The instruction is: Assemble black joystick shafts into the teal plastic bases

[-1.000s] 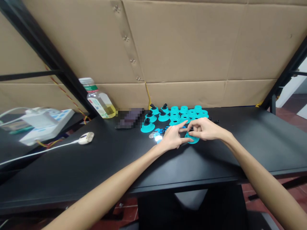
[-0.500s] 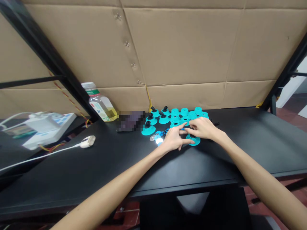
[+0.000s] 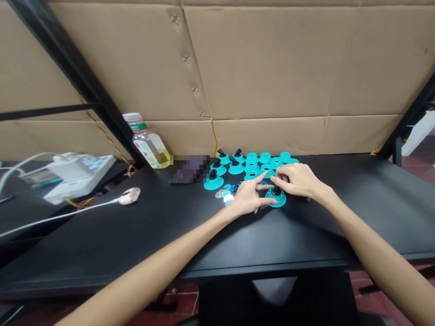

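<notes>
Your right grip (image 3: 297, 179) is curled over a turquoise disc (image 3: 276, 202), its fingers (image 3: 283, 180) partly hiding the disc's black knob (image 3: 276, 191); you can't tell whether it's closed on that knob. Your left grip (image 3: 246, 197) is open, its thumb (image 3: 267, 200) reaching the disc's edge. Small blue parts (image 3: 230, 189) lie left of that grip, and more turquoise discs (image 3: 265, 158) stand beyond both grips on the table (image 3: 374, 213).

a makeshift workshop: rows of teal plastic parts (image 3: 252, 165) on a black workbench (image 3: 102, 235), a cardboard-sheeted wall (image 3: 272, 59) at twelve o'clock, a power strip (image 3: 91, 179) at nine o'clock.
</notes>
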`<state>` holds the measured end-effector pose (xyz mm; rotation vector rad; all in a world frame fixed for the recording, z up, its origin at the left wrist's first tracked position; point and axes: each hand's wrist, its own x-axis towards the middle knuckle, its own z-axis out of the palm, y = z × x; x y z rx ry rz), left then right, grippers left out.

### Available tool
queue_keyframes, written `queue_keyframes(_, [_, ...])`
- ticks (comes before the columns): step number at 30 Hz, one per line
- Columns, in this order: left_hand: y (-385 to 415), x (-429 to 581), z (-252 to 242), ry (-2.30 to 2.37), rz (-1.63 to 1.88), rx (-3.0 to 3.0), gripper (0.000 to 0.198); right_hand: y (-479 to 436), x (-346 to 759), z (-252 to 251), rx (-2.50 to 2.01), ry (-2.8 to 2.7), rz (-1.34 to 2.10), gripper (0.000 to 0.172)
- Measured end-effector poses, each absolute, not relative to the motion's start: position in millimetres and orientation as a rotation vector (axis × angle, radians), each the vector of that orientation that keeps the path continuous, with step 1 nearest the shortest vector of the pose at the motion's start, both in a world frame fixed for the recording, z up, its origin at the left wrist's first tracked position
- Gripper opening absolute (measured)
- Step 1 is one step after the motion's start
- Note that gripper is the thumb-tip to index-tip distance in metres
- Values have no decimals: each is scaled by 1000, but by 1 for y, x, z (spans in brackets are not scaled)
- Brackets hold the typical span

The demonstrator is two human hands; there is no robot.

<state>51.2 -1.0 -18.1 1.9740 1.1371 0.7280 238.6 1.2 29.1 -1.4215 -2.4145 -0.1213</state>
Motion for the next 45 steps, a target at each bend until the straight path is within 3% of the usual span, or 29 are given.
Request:
queue_keyframes(3, [-1,49,-16,1104,709,1953,101,-5,243,31,-1360,-2402,22,24])
queue_keyframes(6, [-1,49,-15,1079,702,1957,100,-5,245,28,-1348,-2423,77,20])
queue_keyframes(18, [0,49,-15,1125,676,2073,96,-11,237,26,-1363,-2443,64,63])
queue_keyframes(20, [0,49,-16,1116,691,2050,97,-11,241,29,-1332,-2394,97,58])
queue_keyframes(24, [1,49,-17,1109,691,2026,99,-8,252,35,-1155,-2368,422,25])
queue_keyframes(31, [1,50,-17,1092,692,2017,97,-8,250,35,-1132,-2380,731,21])
queue_keyframes(41, [4,52,-16,997,704,1948,92,-3,233,21,-1234,-2435,-11,26])
queue_keyframes(45, [3,54,-15,1030,709,1930,99,-1,230,18,-1360,-2443,-165,31])
